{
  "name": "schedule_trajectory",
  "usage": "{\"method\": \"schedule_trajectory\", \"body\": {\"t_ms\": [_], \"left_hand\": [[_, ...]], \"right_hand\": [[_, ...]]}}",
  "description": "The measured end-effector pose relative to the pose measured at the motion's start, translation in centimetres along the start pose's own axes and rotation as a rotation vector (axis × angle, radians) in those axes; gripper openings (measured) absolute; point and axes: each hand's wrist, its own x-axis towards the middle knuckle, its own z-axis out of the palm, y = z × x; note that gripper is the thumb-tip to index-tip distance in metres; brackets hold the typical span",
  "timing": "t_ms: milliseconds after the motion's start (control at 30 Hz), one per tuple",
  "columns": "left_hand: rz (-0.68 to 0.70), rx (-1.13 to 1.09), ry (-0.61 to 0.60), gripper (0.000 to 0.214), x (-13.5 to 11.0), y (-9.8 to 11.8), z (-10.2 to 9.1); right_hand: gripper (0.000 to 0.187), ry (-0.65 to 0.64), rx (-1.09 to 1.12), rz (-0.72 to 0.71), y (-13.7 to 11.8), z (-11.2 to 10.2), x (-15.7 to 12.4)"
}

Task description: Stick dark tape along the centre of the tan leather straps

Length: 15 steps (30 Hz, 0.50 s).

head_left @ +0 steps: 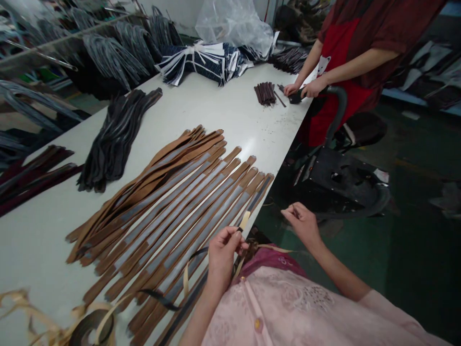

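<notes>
Tape [245, 220] is pinched in the left hand [224, 252], over the outermost of the brown strips [154, 194] lying on the table [201, 105]. Beyond the edge, the right hand [300, 223] has its fingers drawn together; whether they grip anything, I cannot tell. A roll [79, 330] lies near left.

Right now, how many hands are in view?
4: your left hand pinching tape, right hand beside the table; the co-worker's nearer hand and farther hand, upper right.
</notes>
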Motion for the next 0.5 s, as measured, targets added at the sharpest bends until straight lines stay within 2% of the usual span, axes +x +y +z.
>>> {"method": "schedule_trajectory", "body": {"t_ms": [100, 200, 333, 500], "left_hand": [[0.053, 0.002, 0.043, 0.021, 0.0, 0.0, 0.9], [0.131, 0.052, 0.026, 0.018, 0.0, 0.6, 1.4], [0.221, 0.141, 0.031, 0.016, 0.1, 1.2, 1.8], [0.216, 0.076, 0.038, 0.025, 0.9, 1.2, 2.2]], "right_hand": [[0.015, -0.209, 0.198, -0.169, -7.3, 1.8, -0.2], [0.013, -0.312, 0.248, -0.239, -11.0, 3.1, 0.0], [0.005, -0.351, 0.26, -0.164, -11.0, 3.8, 0.8], [0.008, -0.378, 0.278, -0.138, -10.2, 3.8, 1.8]]}}
